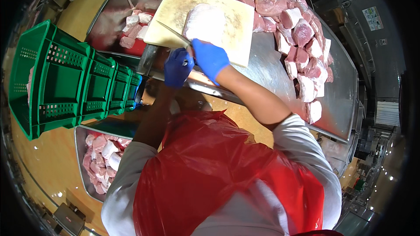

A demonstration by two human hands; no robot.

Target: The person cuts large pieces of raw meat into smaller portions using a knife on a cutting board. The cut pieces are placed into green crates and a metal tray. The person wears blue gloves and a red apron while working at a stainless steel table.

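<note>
My right hand (210,58), in a blue glove, is closed around the handle of a knife (173,31). The blade points up and left over the cutting board (166,6), a worn cream-coloured slab. On the board, just beyond my right hand, lies a large piece of meat (204,22) with its pale fatty side up. My left hand (178,67), also gloved in blue, is close beside the right one at the board's near edge. Its fingers are curled in, and a small pale spot shows among them; what they hold, if anything, is hidden.
Many meat chunks (302,32) are heaped right of the board on the metal table (339,91). A metal tub (103,32) with cut pieces sits left of it. Green crates (61,78) are stacked at left, above another meat-filled tub (80,148). A red apron (210,161) covers my front.
</note>
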